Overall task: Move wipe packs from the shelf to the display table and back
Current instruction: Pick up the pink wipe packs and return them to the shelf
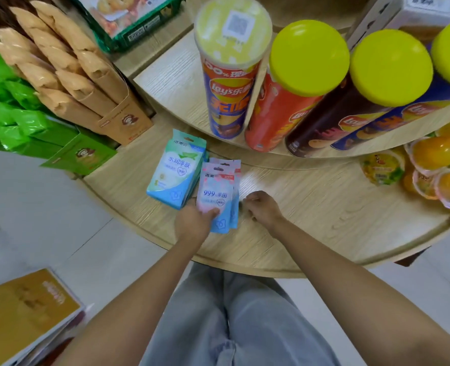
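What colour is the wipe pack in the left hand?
The wipe pack is pink and light blue, clearest in the head view.

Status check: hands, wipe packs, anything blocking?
Left hand pinches pink wipe packs on display table. Right hand loosely curled, empty, just right of them. Teal wipe packs alongside, left; chip cans behind, nothing blocking.
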`<action>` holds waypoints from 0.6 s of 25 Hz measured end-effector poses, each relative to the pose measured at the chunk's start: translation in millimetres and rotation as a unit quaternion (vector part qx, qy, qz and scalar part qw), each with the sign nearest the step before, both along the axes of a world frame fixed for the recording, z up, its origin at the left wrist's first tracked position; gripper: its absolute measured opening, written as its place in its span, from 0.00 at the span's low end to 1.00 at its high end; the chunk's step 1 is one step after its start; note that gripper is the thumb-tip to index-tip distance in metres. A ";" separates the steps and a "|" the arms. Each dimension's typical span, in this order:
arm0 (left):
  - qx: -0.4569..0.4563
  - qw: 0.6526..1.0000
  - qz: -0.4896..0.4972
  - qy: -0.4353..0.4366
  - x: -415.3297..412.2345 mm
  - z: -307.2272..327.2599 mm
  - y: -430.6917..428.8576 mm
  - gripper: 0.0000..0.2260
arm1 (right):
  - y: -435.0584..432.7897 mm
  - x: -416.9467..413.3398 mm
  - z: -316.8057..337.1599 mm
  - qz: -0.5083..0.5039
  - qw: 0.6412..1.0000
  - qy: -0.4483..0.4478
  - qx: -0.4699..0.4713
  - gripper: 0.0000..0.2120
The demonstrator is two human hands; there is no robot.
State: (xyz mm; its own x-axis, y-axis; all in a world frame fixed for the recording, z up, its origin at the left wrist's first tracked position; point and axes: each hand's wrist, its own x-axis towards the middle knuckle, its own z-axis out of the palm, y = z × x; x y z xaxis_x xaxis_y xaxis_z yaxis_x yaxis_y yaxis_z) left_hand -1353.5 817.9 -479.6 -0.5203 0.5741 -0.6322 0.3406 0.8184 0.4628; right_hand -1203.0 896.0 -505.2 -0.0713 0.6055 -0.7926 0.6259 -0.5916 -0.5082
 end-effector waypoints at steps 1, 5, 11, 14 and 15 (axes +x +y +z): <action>0.012 1.000 0.020 -0.006 1.6 3.3 -7.5 0.16 | 1.3 -5.3 0.7 0.006 1.000 -0.006 0.004 0.10; 0.042 0.989 0.113 -0.089 7.3 10.7 -46.0 0.16 | 3.1 -25.1 0.1 0.000 0.999 -0.028 0.022 0.20; 0.061 0.949 0.210 -0.226 -2.8 7.4 -102.9 0.16 | -4.3 -55.1 -10.4 0.004 0.992 -0.117 0.053 0.31; 0.061 0.933 0.232 -0.269 -9.2 10.8 -120.7 0.19 | -8.5 -60.6 -13.8 0.010 0.984 -0.166 0.066 0.32; 0.052 0.930 0.238 -0.274 -11.6 10.7 -124.0 0.19 | -10.5 -61.1 -14.0 -0.001 0.984 -0.165 0.069 0.32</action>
